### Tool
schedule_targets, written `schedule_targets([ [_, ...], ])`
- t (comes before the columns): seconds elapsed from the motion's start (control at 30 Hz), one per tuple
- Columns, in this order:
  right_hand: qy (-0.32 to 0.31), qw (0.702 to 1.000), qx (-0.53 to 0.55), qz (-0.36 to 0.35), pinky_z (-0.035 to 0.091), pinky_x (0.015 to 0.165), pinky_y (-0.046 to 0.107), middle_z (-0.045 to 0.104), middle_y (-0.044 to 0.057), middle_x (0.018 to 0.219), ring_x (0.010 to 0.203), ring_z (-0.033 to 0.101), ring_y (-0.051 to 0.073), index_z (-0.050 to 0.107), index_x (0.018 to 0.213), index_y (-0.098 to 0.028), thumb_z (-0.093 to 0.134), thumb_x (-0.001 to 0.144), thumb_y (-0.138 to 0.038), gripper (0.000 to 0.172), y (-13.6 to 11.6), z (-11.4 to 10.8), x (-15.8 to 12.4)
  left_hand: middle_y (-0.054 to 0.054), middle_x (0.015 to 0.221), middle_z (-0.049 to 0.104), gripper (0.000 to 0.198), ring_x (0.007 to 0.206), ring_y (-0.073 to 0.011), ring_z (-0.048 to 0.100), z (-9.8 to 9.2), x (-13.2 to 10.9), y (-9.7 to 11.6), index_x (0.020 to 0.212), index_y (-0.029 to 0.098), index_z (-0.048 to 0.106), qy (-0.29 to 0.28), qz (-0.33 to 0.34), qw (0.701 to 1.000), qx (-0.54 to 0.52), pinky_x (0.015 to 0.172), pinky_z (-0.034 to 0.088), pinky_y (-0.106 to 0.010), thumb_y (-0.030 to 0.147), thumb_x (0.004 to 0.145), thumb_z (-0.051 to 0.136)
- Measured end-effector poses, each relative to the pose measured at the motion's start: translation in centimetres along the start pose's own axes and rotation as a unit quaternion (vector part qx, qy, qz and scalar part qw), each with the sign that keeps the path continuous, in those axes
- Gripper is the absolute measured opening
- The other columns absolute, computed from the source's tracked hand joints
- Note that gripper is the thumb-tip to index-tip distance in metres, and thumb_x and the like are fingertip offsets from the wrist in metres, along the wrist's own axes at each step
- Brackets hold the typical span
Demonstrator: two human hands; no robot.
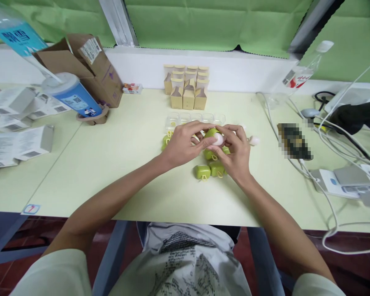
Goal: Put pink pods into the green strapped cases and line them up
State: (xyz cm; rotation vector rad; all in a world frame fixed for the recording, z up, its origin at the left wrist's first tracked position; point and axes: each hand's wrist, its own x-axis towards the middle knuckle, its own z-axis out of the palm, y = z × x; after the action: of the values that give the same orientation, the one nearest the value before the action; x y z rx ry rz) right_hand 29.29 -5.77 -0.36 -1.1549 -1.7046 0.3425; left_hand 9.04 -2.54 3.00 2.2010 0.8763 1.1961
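Over the middle of the table, my left hand (pixel 188 142) and my right hand (pixel 236 150) meet around a small green case (pixel 212 132). Both hands are closed, thumbs and fingertips pressing on it. A smooth pale pink rounded piece (pixel 218 139) shows at the case's near side, under my thumbs. Whether it sits inside the case or against it, I cannot tell. Below my hands lie several more green cases (pixel 202 172) with yellow loops, some partly hidden by my fingers. Another pale rounded piece (pixel 254 140) lies to the right of my right hand.
Behind my hands is a clear plastic tray (pixel 172 121), with small open tan boxes (pixel 188 98) beyond it. A cardboard box (pixel 89 70), a blue cup (pixel 75 96) and white boxes (pixel 33 142) stand left. Cables, a blurred-out device (pixel 295 142) and a bottle (pixel 302 76) are right.
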Motion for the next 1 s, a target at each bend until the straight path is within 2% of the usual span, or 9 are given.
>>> schedule_targets([
  [0.1, 0.008, 0.996, -0.063, -0.055, 0.067, 0.081, 0.048, 0.069, 0.013, 0.125, 0.090, 0.071, 0.026, 0.074, 0.140, -0.034, 0.065, 0.105, -0.052, 0.041, 0.1, 0.0, -0.1, -0.006, 0.108, 0.080, 0.031, 0.084, -0.0146, 0.073, 0.3, -0.2, 0.2, 0.125, 0.019, 0.076, 0.006, 0.004, 0.999, 0.042, 0.072, 0.062, -0.026, 0.042, 0.105, 0.070],
  [0.17, -0.010, 0.993, -0.077, -0.086, 0.067, 0.083, 0.048, 0.071, 0.013, 0.129, 0.084, 0.071, 0.024, 0.073, 0.143, -0.034, 0.062, 0.108, -0.048, 0.039, 0.2, -0.1, -0.1, -0.007, 0.105, 0.079, 0.028, 0.085, -0.0156, 0.072, 0.4, -0.4, 0.1, 0.125, 0.017, 0.076, 0.005, 0.033, 0.996, 0.085, 0.075, 0.061, -0.029, 0.035, 0.108, 0.062],
  [0.3, -0.034, 0.988, -0.103, -0.113, 0.069, 0.088, 0.046, 0.074, 0.014, 0.127, 0.103, 0.075, 0.028, 0.072, 0.145, -0.030, 0.056, 0.111, -0.047, 0.041, 0.3, -0.2, -0.1, -0.010, 0.105, 0.076, 0.032, 0.080, -0.0163, 0.069, 0.8, -0.6, -0.4, 0.126, 0.013, 0.073, 0.004, 0.086, 0.983, 0.161, 0.073, 0.057, -0.031, 0.028, 0.111, 0.050],
  [0.43, -0.037, 0.986, -0.120, -0.111, 0.071, 0.091, 0.046, 0.077, 0.013, 0.126, 0.110, 0.077, 0.029, 0.075, 0.140, -0.031, 0.056, 0.110, -0.047, 0.039, 0.5, -0.3, -0.1, -0.007, 0.099, 0.072, 0.029, 0.082, -0.0164, 0.067, 1.3, -0.6, -0.5, 0.116, 0.017, 0.074, -0.009, 0.080, 0.982, 0.171, 0.072, 0.054, -0.030, 0.026, 0.111, 0.047],
  [0.6, -0.006, 0.991, -0.103, -0.088, 0.071, 0.090, 0.047, 0.079, 0.013, 0.124, 0.109, 0.078, 0.031, 0.078, 0.128, -0.030, 0.065, 0.105, -0.046, 0.031, 0.5, -0.2, -0.2, -0.007, 0.106, 0.070, 0.036, 0.094, -0.0180, 0.069, 0.9, -0.1, -0.8, 0.133, 0.019, 0.071, -0.048, 0.056, 0.989, 0.130, 0.084, 0.058, -0.032, 0.033, 0.115, 0.043],
  [0.7, 0.033, 0.996, -0.067, -0.046, 0.072, 0.081, 0.044, 0.082, 0.009, 0.119, 0.093, 0.080, 0.027, 0.077, 0.126, -0.030, 0.068, 0.104, -0.050, 0.032, 0.3, -0.3, -0.1, -0.012, 0.125, 0.069, 0.040, 0.118, -0.0232, 0.069, 0.0, 0.5, -1.4, 0.140, 0.024, 0.069, -0.073, 0.040, 0.994, 0.076, 0.097, 0.060, -0.038, 0.048, 0.113, 0.051],
  [0.77, 0.030, 0.999, -0.028, -0.015, 0.072, 0.073, 0.042, 0.083, 0.007, 0.117, 0.082, 0.080, 0.024, 0.076, 0.127, -0.030, 0.067, 0.104, -0.053, 0.034, 0.1, -0.4, 0.0, -0.013, 0.136, 0.068, 0.044, 0.129, -0.0253, 0.067, -0.4, 0.8, -1.8, 0.138, 0.026, 0.068, -0.092, 0.027, 0.995, 0.023, 0.100, 0.062, -0.038, 0.057, 0.109, 0.059],
  [0.87, 0.020, 1.000, 0.007, -0.001, 0.071, 0.069, 0.041, 0.082, 0.008, 0.118, 0.078, 0.081, 0.023, 0.076, 0.127, -0.030, 0.068, 0.103, -0.054, 0.035, -0.1, -0.4, 0.0, -0.010, 0.131, 0.075, 0.046, 0.120, -0.0220, 0.074, -0.3, 0.9, -2.1, 0.134, 0.025, 0.067, -0.105, 0.002, 0.993, -0.053, 0.099, 0.063, -0.034, 0.060, 0.105, 0.064],
  [1.0, 0.058, 0.998, 0.024, -0.020, 0.071, 0.070, 0.042, 0.078, 0.010, 0.123, 0.083, 0.082, 0.025, 0.076, 0.126, -0.029, 0.071, 0.103, -0.050, 0.032, -0.2, -0.6, -0.2, -0.010, 0.128, 0.076, 0.046, 0.114, -0.0197, 0.077, 0.4, 0.9, -2.4, 0.133, 0.021, 0.065, -0.070, -0.016, 0.993, -0.096, 0.099, 0.062, -0.032, 0.059, 0.108, 0.060],
])
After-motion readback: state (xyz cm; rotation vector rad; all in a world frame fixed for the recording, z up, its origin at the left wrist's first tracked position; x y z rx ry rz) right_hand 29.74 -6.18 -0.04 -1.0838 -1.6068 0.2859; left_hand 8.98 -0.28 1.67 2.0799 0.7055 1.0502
